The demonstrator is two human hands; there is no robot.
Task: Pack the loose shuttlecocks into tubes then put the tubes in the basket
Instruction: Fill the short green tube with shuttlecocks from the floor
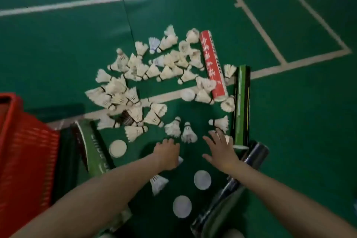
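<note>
White shuttlecock (189,133), just beyond left fingers (167,141), beside spread right fingers (212,139)

The person's left hand (168,155) is bare, and the left forearm (92,197) behind it is uncovered all the way to the picture's edge. The right hand (222,152) and right forearm (286,195) are bare in the same way. Blur softens both hands, so finer detail such as nails cannot be made out.
</note>
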